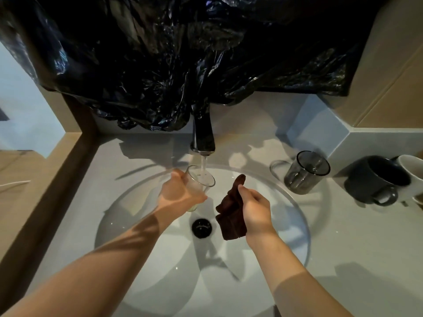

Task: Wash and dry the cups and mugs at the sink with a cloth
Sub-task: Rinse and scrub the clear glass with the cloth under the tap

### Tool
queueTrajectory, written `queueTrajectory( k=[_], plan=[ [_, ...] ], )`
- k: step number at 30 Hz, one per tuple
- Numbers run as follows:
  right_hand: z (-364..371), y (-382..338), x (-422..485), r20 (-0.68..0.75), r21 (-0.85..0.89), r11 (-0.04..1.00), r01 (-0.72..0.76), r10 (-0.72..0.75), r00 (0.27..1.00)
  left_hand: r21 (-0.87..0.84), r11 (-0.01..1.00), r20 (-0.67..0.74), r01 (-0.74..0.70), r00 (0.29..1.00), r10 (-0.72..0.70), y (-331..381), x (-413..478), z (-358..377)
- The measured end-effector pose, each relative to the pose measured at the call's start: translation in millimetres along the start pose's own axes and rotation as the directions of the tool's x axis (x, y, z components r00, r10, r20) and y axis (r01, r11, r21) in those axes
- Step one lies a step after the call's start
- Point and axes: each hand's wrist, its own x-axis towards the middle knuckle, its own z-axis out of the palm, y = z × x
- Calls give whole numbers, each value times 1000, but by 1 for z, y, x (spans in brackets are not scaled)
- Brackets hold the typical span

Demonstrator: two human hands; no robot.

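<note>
Left hand [180, 193] grips clear glass [202, 180], tilted under running tap [203, 136] at 12 o'clock of the sink [297, 225]. Right hand [254, 207] clutches brown cloth [230, 218] at 3 o'clock from the drain [202, 227]. Grey tumbler [305, 173] and dark mug [375, 179] sit at 2 o'clock.

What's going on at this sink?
A person is washing up. Their left hand holds a clear glass under the running tap, while the right hand grips a dark cloth over the basin. A smoky glass, a grey mug and a white mug stand on the counter to the right.
</note>
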Motion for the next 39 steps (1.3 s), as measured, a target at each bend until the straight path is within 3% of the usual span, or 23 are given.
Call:
queueTrajectory(
  k=[4, 9, 12, 18, 21, 23, 25, 26, 28, 30, 33, 35, 37, 39],
  plan=[
    [-7, -1, 1, -16, -10, 1000, 2, -3, 1000, 146, 989, 96, -27, 995, 13, 4, 2, 6],
    [-12, -1, 2, -2, -9, 1000, -19, 19, 1000, 224, 974, 49, 46, 997, -58, 4, 4, 14],
    [-15, -1, 3, 15, -23, 1000, -21, 21, 1000, 289, 956, 113, 45, 990, -80, 2, 7, 16],
    [-23, 1, 13, 52, -92, 996, -17, 22, 998, 543, 838, 267, -51, 957, -115, -2, 11, 10],
    [-23, 2, 17, 72, -107, 994, -15, 23, 997, 586, 808, 267, -58, 956, -126, -1, 17, 12],
    [-23, 4, 20, 77, -120, 993, -13, 23, 997, 499, 867, 257, 4, 954, -153, 0, 23, 14],
    [-24, 5, 22, 79, -119, 993, -11, 20, 997, 193, 961, 293, 199, 923, -250, 0, 28, 15],
    [-24, 5, 24, 81, -120, 993, -12, 22, 997, -6, 948, 342, 320, 891, -299, -1, 28, 15],
    [-25, 5, 27, 82, -112, 993, -20, 30, 996, -311, 786, 461, 535, 808, -367, 1, 25, 15],
    [-26, 6, 29, 79, -110, 994, -26, 34, 996, -526, 502, 572, 687, 722, -389, 2, 22, 16],
    [-26, 8, 31, 74, -105, 994, -37, 45, 996, -671, 121, 672, 732, 668, -320, 3, 17, 20],
    [-25, 10, 31, 77, -117, 992, -38, 47, 996, -712, -45, 678, 700, 670, -304, 1, 15, 23],
    [-24, 11, 31, 75, -118, 992, -40, 49, 996, -724, -42, 662, 688, 677, -321, 0, 13, 25],
    [-21, 11, 29, 71, -69, 996, -64, 69, 995, -706, 101, 630, 701, 687, -362, 2, 11, 24]
  ],
)
